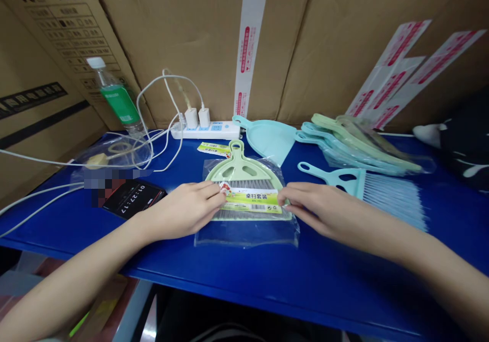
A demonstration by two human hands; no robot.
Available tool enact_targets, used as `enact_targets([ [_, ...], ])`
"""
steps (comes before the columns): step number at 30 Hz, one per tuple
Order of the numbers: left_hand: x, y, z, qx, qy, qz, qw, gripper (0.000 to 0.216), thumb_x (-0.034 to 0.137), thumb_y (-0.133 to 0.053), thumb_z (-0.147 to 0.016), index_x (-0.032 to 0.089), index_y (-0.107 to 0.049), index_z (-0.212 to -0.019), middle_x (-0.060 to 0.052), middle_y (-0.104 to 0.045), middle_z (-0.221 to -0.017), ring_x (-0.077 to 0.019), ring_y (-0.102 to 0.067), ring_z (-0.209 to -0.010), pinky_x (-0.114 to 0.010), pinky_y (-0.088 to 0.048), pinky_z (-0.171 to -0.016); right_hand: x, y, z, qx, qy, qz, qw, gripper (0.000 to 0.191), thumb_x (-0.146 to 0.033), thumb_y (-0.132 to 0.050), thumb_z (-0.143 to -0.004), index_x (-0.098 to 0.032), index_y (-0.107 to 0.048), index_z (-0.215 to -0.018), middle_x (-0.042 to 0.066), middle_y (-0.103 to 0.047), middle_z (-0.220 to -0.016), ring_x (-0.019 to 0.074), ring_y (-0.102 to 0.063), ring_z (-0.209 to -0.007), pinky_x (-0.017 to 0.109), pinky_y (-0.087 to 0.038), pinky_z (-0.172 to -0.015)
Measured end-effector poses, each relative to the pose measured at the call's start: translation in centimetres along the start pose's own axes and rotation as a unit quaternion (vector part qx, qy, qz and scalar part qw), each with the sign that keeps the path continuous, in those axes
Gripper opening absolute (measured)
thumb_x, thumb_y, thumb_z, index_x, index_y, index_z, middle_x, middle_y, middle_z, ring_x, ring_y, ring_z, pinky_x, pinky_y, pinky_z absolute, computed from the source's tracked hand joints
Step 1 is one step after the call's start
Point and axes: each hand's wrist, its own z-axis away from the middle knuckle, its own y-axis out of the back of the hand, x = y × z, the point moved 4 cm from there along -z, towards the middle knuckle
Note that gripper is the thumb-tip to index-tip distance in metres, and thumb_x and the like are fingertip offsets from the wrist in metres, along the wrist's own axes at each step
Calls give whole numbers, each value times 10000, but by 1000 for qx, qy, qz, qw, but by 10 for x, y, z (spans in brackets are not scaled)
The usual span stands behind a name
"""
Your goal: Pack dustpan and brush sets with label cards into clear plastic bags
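A light green dustpan and brush set (244,168) lies flat on the blue table in front of me, handle pointing away. Grey bristles show above and below a yellow-green paper label (254,200) that crosses it. Around the set is a clear plastic bag (244,237), its loose end toward me. My left hand (187,207) is closed, fingertips pinching the label's left end. At the other end, my right hand (311,204) is closed on the label's right edge, beside the dustpan's rim. Its fingertips are partly hidden.
A blue dustpan (271,136) and a blue brush (355,181) lie behind and right. Several bagged sets (362,146) are piled at back right. Another label (214,149), a phone (133,198), a bottle (120,100), and a power strip (208,130) with cables stand left and behind.
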Motion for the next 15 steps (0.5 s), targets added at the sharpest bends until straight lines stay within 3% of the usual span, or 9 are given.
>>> enact_targets([
  [6, 2, 8, 2, -22, -18, 76, 997, 172, 147, -407, -930, 166, -553, -842, -35, -596, -822, -154, -533, -716, -260, -440, -648, -4, 3, 14, -55, 24, -5, 998, 269, -129, -414, -818, -187, -587, -1016, 118, -608, -1047, 234, -606, -964, 363, -507, -772],
  [15, 0, 13, 4, -50, -5, 146, 988, 133, 94, -457, -849, 174, -528, -770, -15, -587, -784, -152, -519, -750, -259, -419, -669, -13, 0, 6, -29, 30, 44, 998, 100, -210, -504, -839, -175, -590, -875, 117, -630, -957, 252, -599, -889, 384, -511, -708],
])
